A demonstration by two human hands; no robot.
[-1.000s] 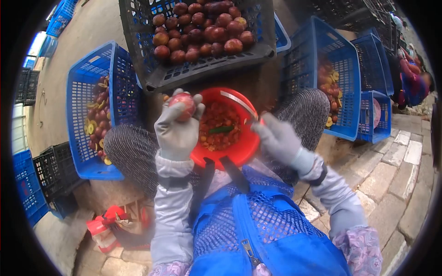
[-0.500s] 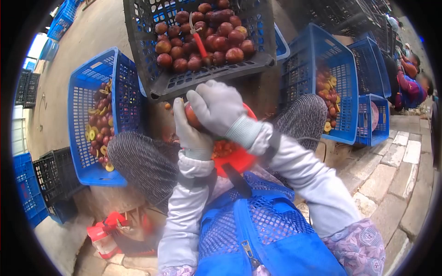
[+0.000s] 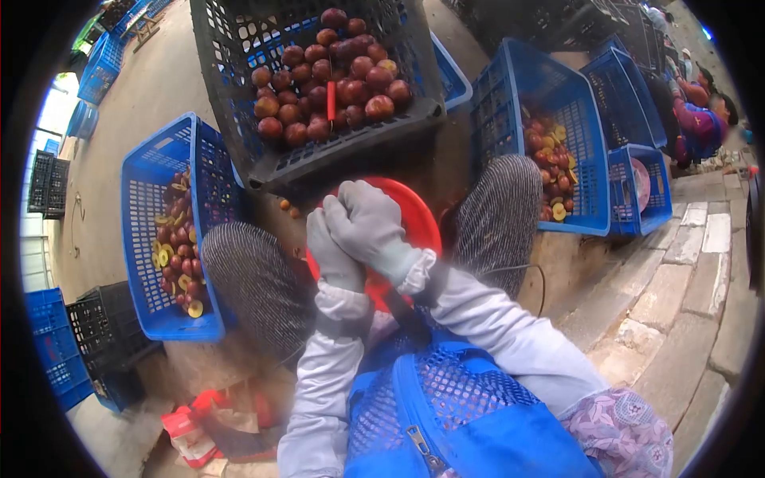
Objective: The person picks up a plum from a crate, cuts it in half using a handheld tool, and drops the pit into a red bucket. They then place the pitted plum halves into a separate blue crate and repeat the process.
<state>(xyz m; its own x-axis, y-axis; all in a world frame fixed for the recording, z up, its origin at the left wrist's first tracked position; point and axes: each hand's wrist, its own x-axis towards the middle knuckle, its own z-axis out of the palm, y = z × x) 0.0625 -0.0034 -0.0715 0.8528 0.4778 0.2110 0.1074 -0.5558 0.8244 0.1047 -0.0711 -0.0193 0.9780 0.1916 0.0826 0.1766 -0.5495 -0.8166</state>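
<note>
Both hands wear grey gloves and are pressed together above a red basin (image 3: 420,213) between the knees. My left hand (image 3: 328,247) is closed, partly under my right hand (image 3: 368,219), whose fingers wrap over it. Whatever lies between them is hidden. Beyond the hands, a black crate (image 3: 275,170) is tilted toward me with whole dark red plums (image 3: 351,89) in it. A red-handled tool (image 3: 331,101) lies on those plums.
Blue crates with whole and halved plums stand at left (image 3: 137,239) and right (image 3: 599,187). More blue and black crates (image 3: 100,315) line the sides. A red and white bag (image 3: 190,436) lies lower left. People (image 3: 701,127) are at far right.
The hands have moved slightly down over the basin and closed together; the plum seen between them earlier is now hidden. The view has shifted, and more of the basin shows.
</note>
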